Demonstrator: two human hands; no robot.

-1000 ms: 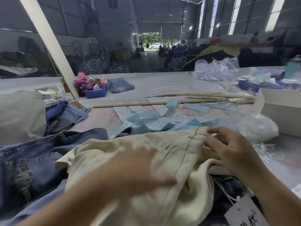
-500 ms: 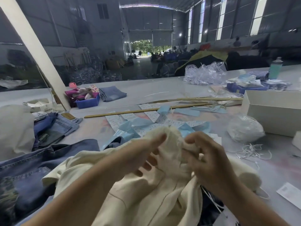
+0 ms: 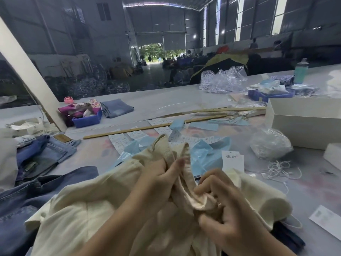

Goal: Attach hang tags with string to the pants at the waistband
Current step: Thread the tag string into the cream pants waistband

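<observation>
The desk (image 3: 166, 102) spreads out beyond both hands. Cream pants (image 3: 88, 204) lie bunched under them, the waistband (image 3: 177, 150) lifted up between. The left hand (image 3: 158, 180) grips the fabric, and the right hand (image 3: 221, 206) curls round a fold beside it. A white hang tag (image 3: 233, 160) lies just past the right hand.
</observation>
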